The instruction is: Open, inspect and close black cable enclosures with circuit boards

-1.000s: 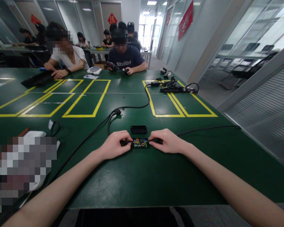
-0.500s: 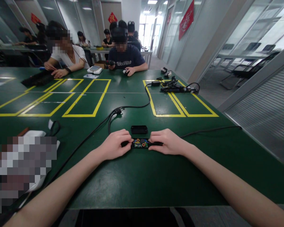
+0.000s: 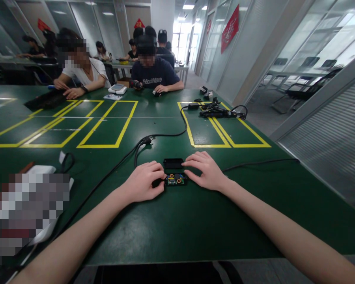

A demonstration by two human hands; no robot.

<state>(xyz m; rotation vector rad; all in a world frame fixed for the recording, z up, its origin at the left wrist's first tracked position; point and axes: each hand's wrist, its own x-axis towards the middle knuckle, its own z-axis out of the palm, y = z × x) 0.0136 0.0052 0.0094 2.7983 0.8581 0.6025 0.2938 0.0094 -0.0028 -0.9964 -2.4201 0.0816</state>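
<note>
An opened power adapter [image 3: 175, 180] lies on the green table in front of me, its circuit board with copper-coloured coils facing up in a black lower shell. My left hand [image 3: 144, 182] grips its left end, where the cord enters. Just behind it rests the black cover [image 3: 173, 163], hollow side up. My right hand [image 3: 206, 172] is open, thumb and fingers apart; its fingertips reach the cover's right end, though contact is hard to tell. The thumb is close to the adapter's right end.
Black power cord [image 3: 168, 135] winds across the table to bundled adapters [image 3: 214, 109] at the back right. Another cable [image 3: 260, 162] runs off to the right. Yellow tape [image 3: 97, 146] marks the green table [image 3: 154, 236]. Two people sit opposite, handling items.
My right hand has let go of the adapter's right end, opened, and moved up to the cover. My left hand stays on the left end.
</note>
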